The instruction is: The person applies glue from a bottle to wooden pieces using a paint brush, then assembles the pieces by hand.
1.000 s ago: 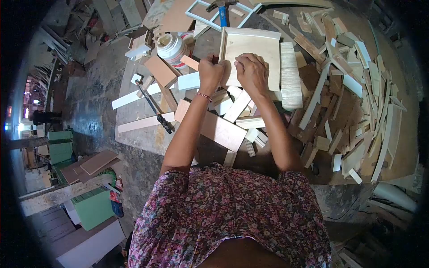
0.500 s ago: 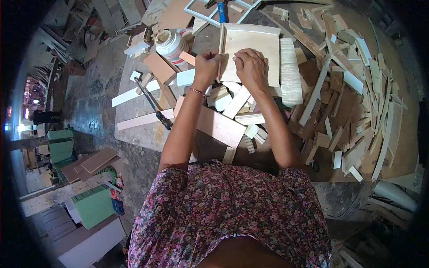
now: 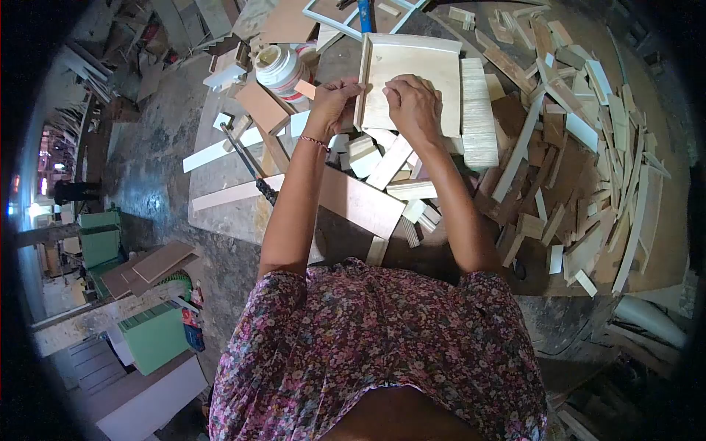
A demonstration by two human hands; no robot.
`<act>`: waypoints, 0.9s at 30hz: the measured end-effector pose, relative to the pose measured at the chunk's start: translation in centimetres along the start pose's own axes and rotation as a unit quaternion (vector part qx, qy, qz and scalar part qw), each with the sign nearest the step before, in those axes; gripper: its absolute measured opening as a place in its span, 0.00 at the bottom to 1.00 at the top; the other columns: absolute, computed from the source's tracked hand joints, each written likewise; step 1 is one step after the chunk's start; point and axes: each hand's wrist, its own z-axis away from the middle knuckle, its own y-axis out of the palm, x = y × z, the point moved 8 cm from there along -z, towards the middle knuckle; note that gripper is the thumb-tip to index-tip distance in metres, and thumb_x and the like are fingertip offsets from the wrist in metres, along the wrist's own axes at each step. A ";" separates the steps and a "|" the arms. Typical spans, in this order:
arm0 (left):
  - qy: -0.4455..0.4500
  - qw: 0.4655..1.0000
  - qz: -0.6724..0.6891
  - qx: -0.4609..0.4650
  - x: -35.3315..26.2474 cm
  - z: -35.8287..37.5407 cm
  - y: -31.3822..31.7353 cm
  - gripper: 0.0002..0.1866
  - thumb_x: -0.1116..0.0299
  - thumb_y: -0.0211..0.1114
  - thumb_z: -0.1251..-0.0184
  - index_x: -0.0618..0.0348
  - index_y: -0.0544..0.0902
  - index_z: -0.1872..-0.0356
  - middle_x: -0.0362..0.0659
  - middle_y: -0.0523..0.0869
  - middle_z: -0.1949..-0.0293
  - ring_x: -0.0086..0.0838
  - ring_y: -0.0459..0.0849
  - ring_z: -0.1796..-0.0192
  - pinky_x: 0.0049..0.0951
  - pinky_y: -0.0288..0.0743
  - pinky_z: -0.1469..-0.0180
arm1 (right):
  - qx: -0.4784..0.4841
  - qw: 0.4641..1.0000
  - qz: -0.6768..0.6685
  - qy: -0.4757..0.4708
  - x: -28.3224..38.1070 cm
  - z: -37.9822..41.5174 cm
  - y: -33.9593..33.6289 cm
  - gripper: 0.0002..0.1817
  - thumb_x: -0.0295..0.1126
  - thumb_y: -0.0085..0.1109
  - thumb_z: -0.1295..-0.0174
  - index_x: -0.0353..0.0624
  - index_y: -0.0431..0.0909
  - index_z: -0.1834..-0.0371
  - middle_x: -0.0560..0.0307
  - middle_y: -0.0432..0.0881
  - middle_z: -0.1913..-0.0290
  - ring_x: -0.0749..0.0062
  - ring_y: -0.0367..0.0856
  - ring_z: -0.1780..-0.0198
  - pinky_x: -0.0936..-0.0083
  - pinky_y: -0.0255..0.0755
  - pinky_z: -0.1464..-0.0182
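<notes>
A shallow, pale wooden tray [image 3: 412, 57] with raised strips along its edges lies in front of me. My left hand [image 3: 334, 105] is at its left side, thumb and fingertips pinched at the narrow wooden strip [image 3: 363, 66] there. My right hand [image 3: 415, 106] rests over the tray's lower middle with its fingers curled in; what they hold, if anything, is hidden. Directly right of the tray stands a stack of thin, pale boards [image 3: 479, 114]. Wood offcuts [image 3: 390, 165] lie below, between my forearms.
An open white tub [image 3: 281, 72] stands left of the tray, near a dark-handled metal rod [image 3: 246, 160]. A blue-handled tool [image 3: 365, 15] and a pale blue frame [image 3: 331, 26] lie beyond it. Piled wood scraps [image 3: 581, 147] cover the right side.
My left hand has turned and shifted slightly left, its fingertips now at the outer side of the strip. The strip's near end sits a little further left. My right hand has barely moved.
</notes>
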 end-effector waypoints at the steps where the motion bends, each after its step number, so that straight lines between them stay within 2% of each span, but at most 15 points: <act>1: 0.001 1.000 0.002 0.001 0.0 0.1 0.1 0.08 0.78 0.56 0.51 0.71 0.73 0.67 0.47 0.79 0.71 0.27 0.79 0.72 0.25 0.75 0.69 | 0.001 1.000 -0.001 0.001 0.0 0.0 0.0 0.06 0.33 0.52 0.53 0.45 0.77 0.75 0.61 0.75 0.67 0.66 0.69 0.60 0.68 0.58 0.57; 22: 0.006 1.000 0.015 -0.010 -0.5 0.9 0.6 0.10 0.80 0.57 0.52 0.72 0.73 0.67 0.48 0.78 0.69 0.29 0.79 0.69 0.25 0.75 0.66 | 0.032 0.999 0.012 0.007 0.1 0.2 0.3 0.07 0.31 0.54 0.56 0.45 0.78 0.73 0.63 0.74 0.64 0.68 0.68 0.57 0.68 0.56 0.55; 25: -0.011 1.000 0.010 -0.013 -0.4 1.0 0.6 0.09 0.80 0.54 0.49 0.72 0.72 0.65 0.47 0.77 0.67 0.28 0.76 0.63 0.22 0.71 0.59 | 0.035 0.999 0.018 0.008 0.1 0.2 0.3 0.07 0.32 0.54 0.56 0.45 0.78 0.73 0.63 0.74 0.64 0.68 0.67 0.57 0.68 0.57 0.55; 27: -0.013 1.000 0.029 -0.001 -0.1 0.5 0.4 0.09 0.80 0.54 0.50 0.72 0.72 0.65 0.47 0.77 0.67 0.29 0.76 0.63 0.23 0.71 0.57 | 0.031 0.999 0.017 0.006 0.2 0.2 0.3 0.07 0.32 0.54 0.55 0.45 0.78 0.73 0.63 0.74 0.64 0.68 0.67 0.57 0.68 0.57 0.55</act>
